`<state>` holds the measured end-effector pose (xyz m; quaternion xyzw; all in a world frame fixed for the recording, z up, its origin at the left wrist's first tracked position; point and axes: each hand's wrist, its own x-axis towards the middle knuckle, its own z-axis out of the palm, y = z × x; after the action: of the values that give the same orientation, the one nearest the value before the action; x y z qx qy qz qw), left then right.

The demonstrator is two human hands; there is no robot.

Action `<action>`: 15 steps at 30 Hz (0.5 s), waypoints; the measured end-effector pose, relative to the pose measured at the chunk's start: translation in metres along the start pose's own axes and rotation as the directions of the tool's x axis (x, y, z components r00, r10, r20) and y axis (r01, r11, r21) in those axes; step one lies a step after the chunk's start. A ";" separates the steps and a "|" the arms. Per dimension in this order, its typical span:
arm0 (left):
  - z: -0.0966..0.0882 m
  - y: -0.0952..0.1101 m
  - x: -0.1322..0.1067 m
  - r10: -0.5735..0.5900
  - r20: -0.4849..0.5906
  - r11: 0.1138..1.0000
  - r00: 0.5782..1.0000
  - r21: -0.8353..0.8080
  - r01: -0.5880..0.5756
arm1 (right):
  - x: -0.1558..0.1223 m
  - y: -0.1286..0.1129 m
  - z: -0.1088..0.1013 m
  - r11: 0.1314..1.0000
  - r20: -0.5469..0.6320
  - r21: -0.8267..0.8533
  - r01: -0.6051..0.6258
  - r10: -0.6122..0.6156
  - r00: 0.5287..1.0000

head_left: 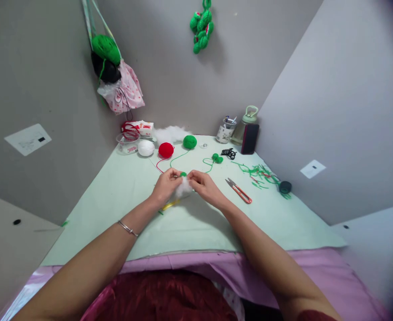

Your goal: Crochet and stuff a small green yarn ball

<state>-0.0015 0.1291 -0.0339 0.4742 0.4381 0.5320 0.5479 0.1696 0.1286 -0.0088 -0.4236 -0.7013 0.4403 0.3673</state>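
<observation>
My left hand point(166, 186) is closed, its thumb and fingers pinching a small green crocheted piece point(183, 174) above the table. A tuft of white stuffing point(184, 188) hangs just below that piece, between both hands. From the right, my right hand point(203, 183) has its fingers pressed together at the stuffing's edge. How much of the green piece lies behind the fingers is hidden. Under my left wrist lies a thin yellow item point(171, 205), partly covered. A pair of orange-handled thread snips point(239, 191) rests to the right of my hands.
Behind my hands sit a white yarn ball point(146, 148), a red yarn ball point(166, 150), a green yarn ball point(189, 142) and a heap of stuffing point(171, 133). Small green pieces point(217, 158), a black claw clip point(229, 153), yarn scraps point(261, 173) and a phone point(250, 139) are farther right.
</observation>
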 end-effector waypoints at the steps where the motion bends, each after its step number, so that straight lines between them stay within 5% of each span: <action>1: 0.000 -0.001 0.000 0.024 -0.025 1.000 0.999 0.005 -0.024 | -0.001 -0.002 0.001 1.000 0.018 -0.004 0.006 -0.006 1.000; 5: 0.003 -0.001 0.000 0.075 -0.061 0.997 0.995 0.013 -0.074 | -0.001 -0.004 0.006 1.000 0.017 -0.015 0.008 -0.008 1.000; 15: 0.006 0.008 -0.010 0.029 0.095 0.999 0.995 -0.024 -0.026 | 0.009 0.008 -0.001 0.998 -0.176 -0.050 -0.046 0.037 0.984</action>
<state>0.0025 0.1188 -0.0258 0.4989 0.3989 0.5211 0.5661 0.1696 0.1390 -0.0141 -0.4851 -0.6689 0.3896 0.4068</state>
